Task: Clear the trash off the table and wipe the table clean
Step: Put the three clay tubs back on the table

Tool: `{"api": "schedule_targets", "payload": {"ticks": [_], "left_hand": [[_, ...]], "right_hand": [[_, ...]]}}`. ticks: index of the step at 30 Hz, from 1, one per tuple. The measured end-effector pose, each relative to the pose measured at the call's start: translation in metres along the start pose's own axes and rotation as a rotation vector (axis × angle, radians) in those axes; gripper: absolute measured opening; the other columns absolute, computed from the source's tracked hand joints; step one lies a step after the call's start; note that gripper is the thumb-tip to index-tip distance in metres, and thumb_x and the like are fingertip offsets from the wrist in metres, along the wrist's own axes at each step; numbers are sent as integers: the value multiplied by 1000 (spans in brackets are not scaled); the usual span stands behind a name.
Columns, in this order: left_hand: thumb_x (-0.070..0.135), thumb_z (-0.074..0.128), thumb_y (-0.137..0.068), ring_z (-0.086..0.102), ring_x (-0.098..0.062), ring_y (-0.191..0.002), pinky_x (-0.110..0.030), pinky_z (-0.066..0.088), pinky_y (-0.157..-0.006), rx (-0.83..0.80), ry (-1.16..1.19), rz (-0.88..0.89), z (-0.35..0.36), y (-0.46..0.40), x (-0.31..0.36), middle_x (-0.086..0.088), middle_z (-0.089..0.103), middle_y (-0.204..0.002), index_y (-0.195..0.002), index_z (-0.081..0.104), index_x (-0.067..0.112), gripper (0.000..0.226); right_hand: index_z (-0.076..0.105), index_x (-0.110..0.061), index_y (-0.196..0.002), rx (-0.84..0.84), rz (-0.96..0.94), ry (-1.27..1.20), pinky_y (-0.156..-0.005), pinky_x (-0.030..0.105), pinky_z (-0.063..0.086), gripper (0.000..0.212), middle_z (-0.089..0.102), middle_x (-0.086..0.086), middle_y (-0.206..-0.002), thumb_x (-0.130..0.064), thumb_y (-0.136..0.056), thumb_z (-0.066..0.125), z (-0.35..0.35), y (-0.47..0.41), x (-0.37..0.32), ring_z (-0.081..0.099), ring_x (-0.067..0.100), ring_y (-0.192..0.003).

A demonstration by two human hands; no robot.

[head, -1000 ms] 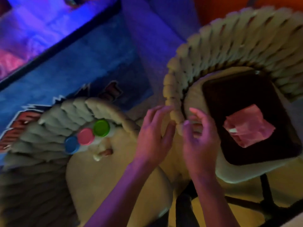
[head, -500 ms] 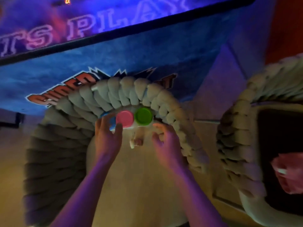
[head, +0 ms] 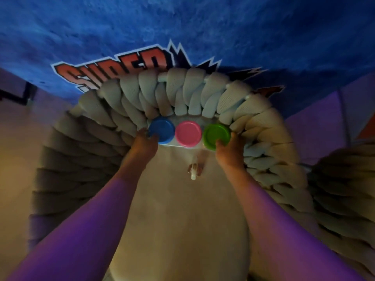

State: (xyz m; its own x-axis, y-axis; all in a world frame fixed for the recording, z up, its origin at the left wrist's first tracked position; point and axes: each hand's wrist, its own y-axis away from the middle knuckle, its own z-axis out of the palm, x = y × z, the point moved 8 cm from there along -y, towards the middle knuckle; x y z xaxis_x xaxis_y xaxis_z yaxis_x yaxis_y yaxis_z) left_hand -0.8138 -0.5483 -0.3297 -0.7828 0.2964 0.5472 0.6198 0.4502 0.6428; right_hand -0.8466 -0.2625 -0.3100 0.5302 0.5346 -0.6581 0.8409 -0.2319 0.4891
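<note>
— Far left: dim floor (head: 18, 142), then thick woven rope back (head: 85, 138) curving round cream seat (head: 182, 220).

— And above?

— Blue wall (head: 182, 27) with orange logo (head: 113, 74), partly hidden behind the rope.

— Left hand?

— Left hand (head: 145, 141) at the near edge of blue lid (head: 162, 129), fingers curled onto its rim; gripping or only touching, cannot tell for sure, though curled round it by the look.

— Next along?

— Pink lid (head: 188, 133) in the middle, touching blue lid on one side and green lid (head: 216, 135) on the other; all three in a row at the back of the seat, just under the rope. Pale packaging (head: 172, 144) showing beneath them.

— Anything nearer?

— Small pale scrap (head: 194, 169) lying on the seat between the two wrists, apart from the lids; too blurred to name.

— Right hand?

— Right hand (head: 229, 148) at green lid, fingertips curled over its near and right rim, thumb side against the rope.

— Far right?

— Second rope chair (head: 345, 179), dark, just beside the first.
</note>
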Motion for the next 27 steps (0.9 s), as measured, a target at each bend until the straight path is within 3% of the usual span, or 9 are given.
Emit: {"api": "schedule_targets", "payload": {"ticks": [4, 7, 10, 13, 16, 19, 22, 25, 27], "left_hand": [[27, 49, -85, 66, -34, -110, -52, 55, -95, -48, 63, 7, 4, -9, -6, -11, 66, -119, -125, 58, 17, 42], [15, 53, -89, 64, -29, -87, -44, 56, -83, -20, 193, 43, -1, 0, -5, -7, 66, -102, -128, 57, 12, 40], [27, 57, -75, 64, -21, -71, -36, 52, -68, 15, 302, 51, -15, 17, -5, -6, 71, -100, -133, 58, 18, 58], [26, 59, -75, 68, -19, -78, -35, 53, -67, 13, 360, 94, -29, 44, 1, -7, 71, -111, -132, 58, 17, 58], [26, 65, -80, 67, -17, -80, -34, 52, -66, 26, 406, 144, -42, 78, 10, -10, 69, -116, -134, 57, 18, 55], [19, 68, -90, 67, -14, -83, -32, 53, -65, -6, 415, 204, -46, 121, 26, -7, 68, -119, -135, 56, 21, 46], [26, 72, -87, 69, -17, -91, -33, 55, -69, -44, 397, 278, -46, 167, 49, -2, 69, -118, -130, 57, 30, 45], [28, 72, -86, 70, -19, -97, -33, 56, -71, -110, 375, 358, -42, 212, 69, 0, 69, -121, -135, 58, 29, 51], [29, 72, -83, 68, -16, -100, -31, 55, -71, -170, 356, 422, -36, 241, 84, 3, 68, -124, -137, 58, 28, 56]], "right_hand": [[45, 0, -142, 46, 26, -31, -112, 36, 35, 54, 49, 21, -144, -4, -90, 56, 1, -1, 4, 46, 33, -134], [50, -3, -140, 43, 38, -62, -108, 36, 39, 50, 55, 18, -139, -2, -90, 55, -7, 10, 2, 51, 31, -129], [50, -8, -142, 59, 50, -111, -104, 30, 40, 49, 55, 12, -140, -5, -93, 57, -23, 21, -3, 52, 26, -128], [52, -14, -142, 65, 45, -173, -97, 22, 42, 49, 57, 8, -139, -11, -93, 61, -42, 37, -8, 56, 24, -124], [56, -32, -134, 96, 41, -290, -97, 46, 54, 51, 66, 8, -127, -27, -84, 67, -67, 56, -9, 65, 29, -112], [55, -44, -129, 145, 70, -408, -93, 51, 56, 57, 70, 0, -118, -32, -76, 72, -108, 85, -1, 69, 22, -104], [57, -28, -136, 199, 86, -493, -78, 41, 60, 52, 69, -9, -93, -12, -89, 71, -152, 119, 1, 66, 10, -73], [59, -22, -133, 251, 61, -560, -67, 41, 51, 45, 64, -11, -77, -5, -92, 66, -197, 160, 9, 57, 21, -72], [60, -24, -129, 297, 51, -615, -66, 38, 51, 43, 67, -11, -81, -3, -92, 65, -225, 190, 19, 58, 20, -76]]}}
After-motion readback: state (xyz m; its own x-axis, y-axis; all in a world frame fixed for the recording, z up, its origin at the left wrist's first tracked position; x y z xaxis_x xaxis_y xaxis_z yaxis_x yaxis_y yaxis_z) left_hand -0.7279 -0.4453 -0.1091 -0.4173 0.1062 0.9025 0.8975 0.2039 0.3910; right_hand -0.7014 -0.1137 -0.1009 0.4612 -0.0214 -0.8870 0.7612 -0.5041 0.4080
